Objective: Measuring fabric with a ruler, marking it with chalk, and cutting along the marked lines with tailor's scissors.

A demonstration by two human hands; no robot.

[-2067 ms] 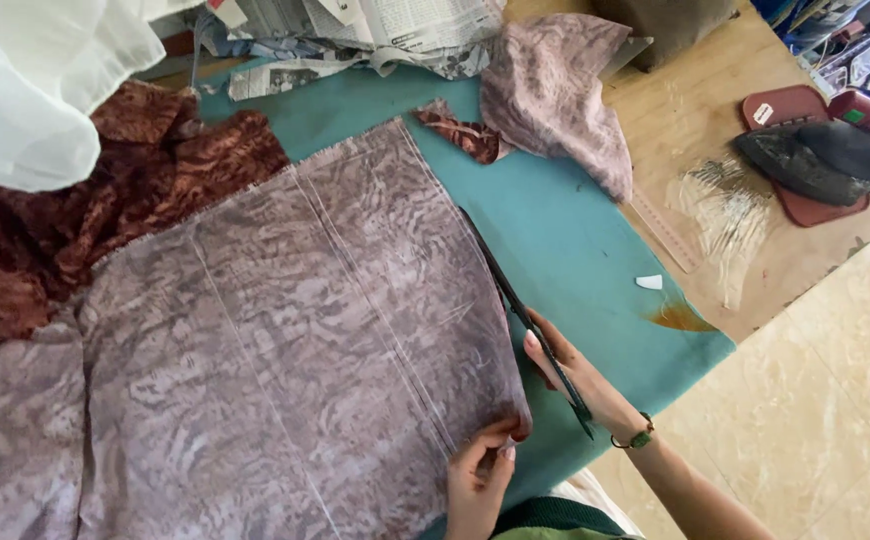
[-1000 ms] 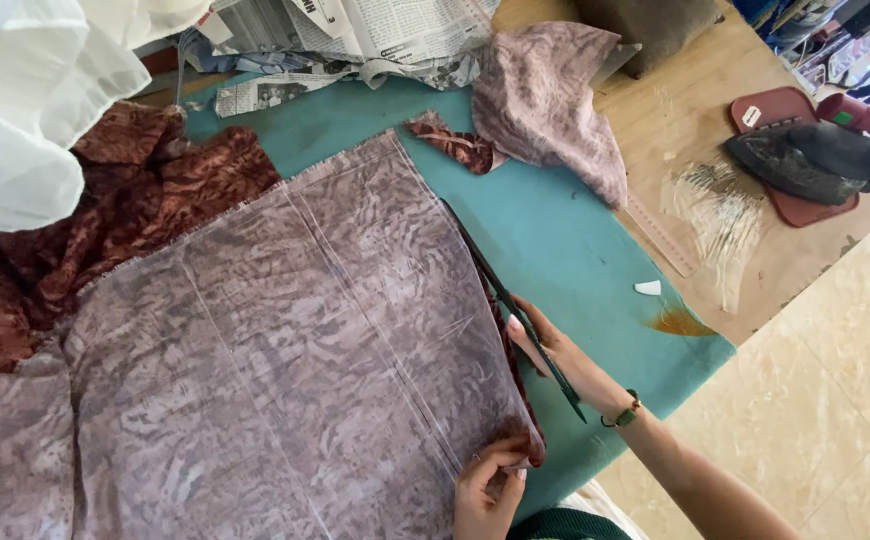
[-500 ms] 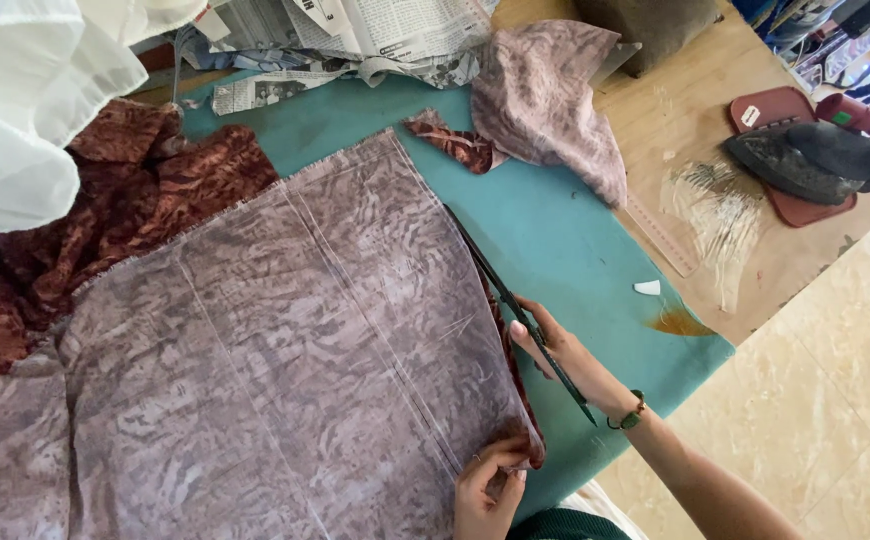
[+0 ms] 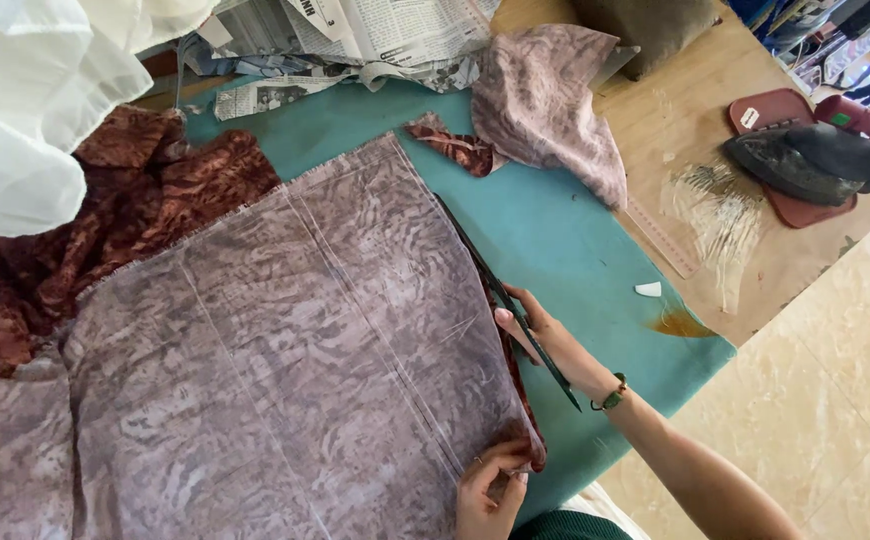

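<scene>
1. the right hand (image 4: pixel 547 343) lies at about 4 o'clock of the view, palm down on the teal table cover (image 4: pixel 575 240), its forearm coming in from 5 o'clock with a green bracelet (image 4: pixel 612 393) at the wrist.
2. its fingers are curled shut on the handles of long dark scissors (image 4: pixel 500 293), the blades pointing toward 11 o'clock along the right edge of the mauve patterned fabric (image 4: pixel 285 340).
3. how far the blades gape cannot be told; they lie right against the fabric's edge.
4. the left hand (image 4: pixel 490 490) sits at 6 o'clock, fingers bent and pinched closed on the near corner of the fabric, where a dark red underside curls out.
5. the fabric is spread flat over the middle and left of the table, running from 12 o'clock down to 7 o'clock.
6. dark red cloth (image 4: pixel 105 200) bunches at 9 o'clock, white sheer cloth (image 4: pixel 35 110) at 10 o'clock.
7. newspapers (image 4: pixel 355 40) lie at 12 o'clock, a loose mauve piece (image 4: pixel 545 100) at 1 o'clock.
8. a dark iron (image 4: pixel 795 160) rests on a red stand at 2 o'clock, well apart from the hands.
</scene>
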